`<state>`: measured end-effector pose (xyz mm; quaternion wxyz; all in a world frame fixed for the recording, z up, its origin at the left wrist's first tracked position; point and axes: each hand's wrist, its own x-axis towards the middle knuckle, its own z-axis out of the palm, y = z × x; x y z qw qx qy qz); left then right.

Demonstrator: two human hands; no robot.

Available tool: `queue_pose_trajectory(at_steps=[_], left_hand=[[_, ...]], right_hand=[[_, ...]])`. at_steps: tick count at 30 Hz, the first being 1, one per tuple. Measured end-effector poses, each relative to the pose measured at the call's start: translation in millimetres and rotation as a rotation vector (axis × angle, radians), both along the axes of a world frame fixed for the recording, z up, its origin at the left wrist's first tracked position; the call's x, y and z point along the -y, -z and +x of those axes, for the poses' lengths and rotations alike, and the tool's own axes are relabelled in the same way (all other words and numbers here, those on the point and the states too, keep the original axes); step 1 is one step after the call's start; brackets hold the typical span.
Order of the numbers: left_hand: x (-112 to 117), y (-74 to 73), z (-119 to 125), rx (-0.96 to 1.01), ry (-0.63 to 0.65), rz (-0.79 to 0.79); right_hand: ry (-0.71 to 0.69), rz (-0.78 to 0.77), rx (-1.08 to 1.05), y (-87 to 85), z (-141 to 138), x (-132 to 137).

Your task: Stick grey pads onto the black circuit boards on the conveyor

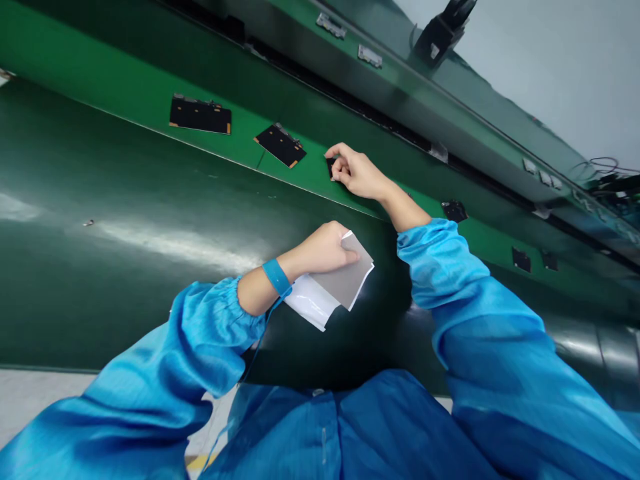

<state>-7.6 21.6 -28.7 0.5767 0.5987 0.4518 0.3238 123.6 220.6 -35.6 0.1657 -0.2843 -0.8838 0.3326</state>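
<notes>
My left hand (327, 252) is closed on a small stack of grey and white sheets (345, 283), with the thumb lying on top. A shiny white sheet (313, 305) hangs out below the grey one. Farther forward, over the green belt, my right hand (353, 172) has its fingers bent and gripping the edge of a black flat panel (330, 168). Most of that panel is hidden behind the hand. To its left on the belt lie a tilted black panel (280, 144) with orange corner tabs and another similar panel (200, 115).
More black parts (455, 211) sit along the green belt (235, 143) to the right. The dark green worktop (150, 287) runs along my front, with a tiny metal piece (89, 223) on it. Above the belt, a ledge carries small silver parts (370, 56) and a black device (444, 37).
</notes>
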Motion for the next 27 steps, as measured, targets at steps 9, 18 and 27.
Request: queue_pose_trajectory(at_steps=[9,18,27], left_hand=[[0.2,-1.7,0.1,-0.019,-0.010,-0.047],[1.5,-8.1,-0.9,-0.073,0.006,-0.072],[2.1,-8.0,0.2,-0.097,0.005,-0.052]], right_hand=[[0.020,0.041,0.019,2.5,18.6,1.3],[0.119,0.224,0.299,-9.0,26.8,23.1],[0.363,0.253,0.260,-29.4,9.6,7.6]])
